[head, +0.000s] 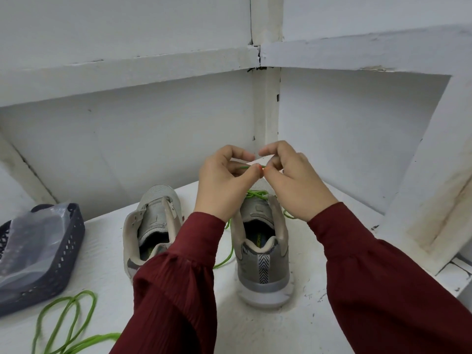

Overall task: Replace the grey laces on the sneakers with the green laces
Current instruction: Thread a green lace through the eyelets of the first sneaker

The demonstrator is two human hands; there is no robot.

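Note:
Two grey sneakers stand heel towards me on a white surface. The right sneaker [263, 254] carries a green lace [256, 194] threaded through its front eyelets, with loose ends trailing down its left side. My left hand [224, 182] and my right hand [293, 180] meet above that shoe's toe, and both pinch a stretch of the green lace between thumb and fingers. The left sneaker [150, 226] has no lace that I can see. A second green lace [69, 325] lies looped on the surface at the lower left.
A dark perforated plastic basket [63, 259] with a clear plastic bag [28, 246] in it sits at the left edge. White walls with ledges close in behind and on the right [434, 175].

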